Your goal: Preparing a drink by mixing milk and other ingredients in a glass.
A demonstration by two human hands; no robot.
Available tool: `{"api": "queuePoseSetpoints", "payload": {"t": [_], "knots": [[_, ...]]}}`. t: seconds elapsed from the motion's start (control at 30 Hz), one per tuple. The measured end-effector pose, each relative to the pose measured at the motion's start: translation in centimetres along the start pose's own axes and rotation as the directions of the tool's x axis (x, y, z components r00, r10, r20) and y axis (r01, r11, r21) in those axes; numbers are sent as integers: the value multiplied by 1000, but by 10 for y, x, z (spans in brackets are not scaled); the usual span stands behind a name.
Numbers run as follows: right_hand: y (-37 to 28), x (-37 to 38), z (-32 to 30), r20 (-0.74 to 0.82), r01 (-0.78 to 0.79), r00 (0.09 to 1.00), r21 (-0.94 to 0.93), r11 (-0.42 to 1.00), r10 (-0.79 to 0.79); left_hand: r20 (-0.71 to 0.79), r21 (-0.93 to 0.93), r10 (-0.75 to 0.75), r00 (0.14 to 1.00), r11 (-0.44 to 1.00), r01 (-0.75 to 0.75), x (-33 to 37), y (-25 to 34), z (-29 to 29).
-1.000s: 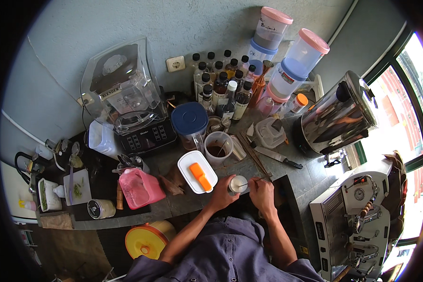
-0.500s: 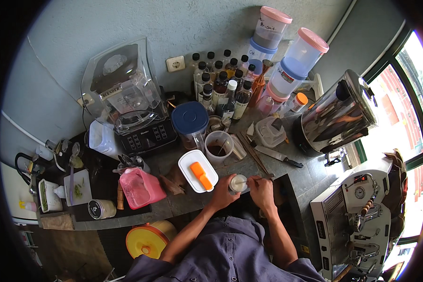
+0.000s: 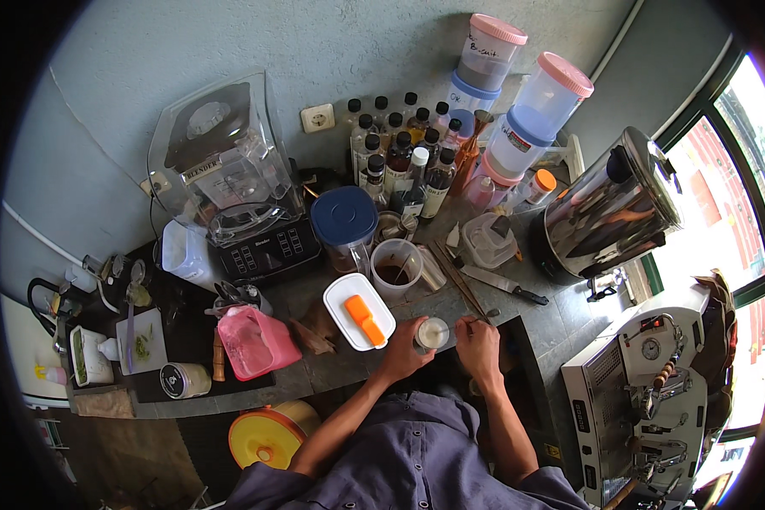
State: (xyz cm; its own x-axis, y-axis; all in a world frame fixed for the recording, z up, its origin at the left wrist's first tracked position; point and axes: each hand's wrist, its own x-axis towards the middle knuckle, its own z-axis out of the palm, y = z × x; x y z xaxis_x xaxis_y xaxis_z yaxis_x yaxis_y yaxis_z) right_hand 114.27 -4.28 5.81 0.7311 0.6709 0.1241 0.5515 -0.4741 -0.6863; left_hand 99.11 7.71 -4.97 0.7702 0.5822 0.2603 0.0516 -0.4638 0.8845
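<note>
My left hand (image 3: 406, 347) is wrapped round a small clear glass (image 3: 432, 334) with whitish contents, held near the counter's front edge. Just right of the glass, my right hand (image 3: 479, 347) is closed in a pinch on what looks like a thin metal spoon; a rounded grey end (image 3: 492, 314) shows beside its fingertips, and the rest is hidden by the fingers. To the left of the glass lies a white lid (image 3: 337, 308) with an orange handle piece (image 3: 365, 320) on it. Behind stands a clear tub (image 3: 396, 266) with dark brown contents.
A knife (image 3: 501, 283) and long brown tongs (image 3: 459, 276) lie ahead of my right hand. Further back are a blue-lidded jar (image 3: 344, 217), bottles (image 3: 399, 161) and a blender (image 3: 251, 212). A pink container (image 3: 255, 342) sits left; an espresso machine (image 3: 629, 391) stands right.
My right hand has shifted slightly right, away from the glass, and the thin utensil no longer reaches across into it. My left hand keeps holding the glass in nearly the same place.
</note>
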Motion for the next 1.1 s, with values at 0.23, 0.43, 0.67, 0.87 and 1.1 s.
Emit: {"api": "queuePoseSetpoints", "payload": {"t": [0.23,0.43,0.67,0.87,1.1], "knots": [[-3,0,0,42,19,999,-27,999,-17,-22,-12,32,999,999,-32,-1,-3,2],[-2,-1,1,53,24,998,-47,999,-22,-8,-4,11,1000,1000,-11,-1,-2,1],[-4,-1,0,64,40,997,55,998,-43,21,-20,-21,1000,1000,21,0,-1,0],[-8,-2,-1,75,29,997,28,999,-31,16,-23,-14,1000,1000,14,-2,-3,1],[-9,-3,-1,104,-1,995,89,996,-8,11,-10,-10,1000,1000,10,-2,-4,1]]}}
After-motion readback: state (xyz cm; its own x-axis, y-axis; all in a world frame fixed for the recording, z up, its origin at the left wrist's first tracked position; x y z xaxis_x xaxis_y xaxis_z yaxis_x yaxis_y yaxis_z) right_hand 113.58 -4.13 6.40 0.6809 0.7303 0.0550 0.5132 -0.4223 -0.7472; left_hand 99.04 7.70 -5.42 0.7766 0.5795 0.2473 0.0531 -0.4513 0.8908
